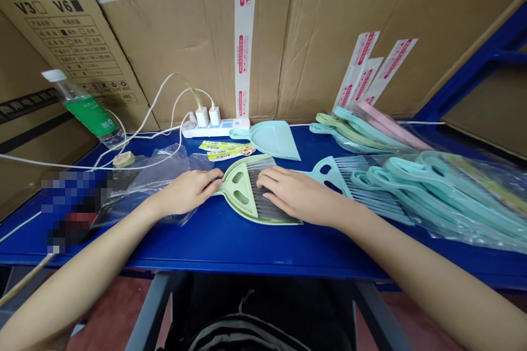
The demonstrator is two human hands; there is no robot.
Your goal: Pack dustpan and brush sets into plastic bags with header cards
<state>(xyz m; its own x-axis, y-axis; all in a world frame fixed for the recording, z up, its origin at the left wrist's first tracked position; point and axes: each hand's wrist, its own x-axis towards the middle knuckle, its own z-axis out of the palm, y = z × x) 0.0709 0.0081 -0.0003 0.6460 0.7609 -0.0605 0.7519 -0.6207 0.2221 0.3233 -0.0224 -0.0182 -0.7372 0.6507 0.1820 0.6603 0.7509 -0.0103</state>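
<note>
A light green hand brush [248, 187] lies on a matching green dustpan [269, 220], its dark bristles [263, 197] pointing right. My left hand [190, 191] is closed around the handle end at their left, thumb and fingers pinching it; how the two handles sit inside is hidden. Across the bristles rests my right hand [296, 193], fingers a little apart and bent lightly over them. Just beyond it is a light blue brush [331, 175], bristles to the right, part of its handle behind my right hand. A light blue dustpan [275, 138] lies behind the green set.
Bagged blue sets [448, 192] are piled at right, with green, blue and pink ones [370, 126] behind. Yellow label strips [226, 149], a power strip [230, 127] with white cables, plastic bags [160, 167] and a bottle [88, 112] occupy the blue table [255, 247]. Cardboard [197, 44] stands behind.
</note>
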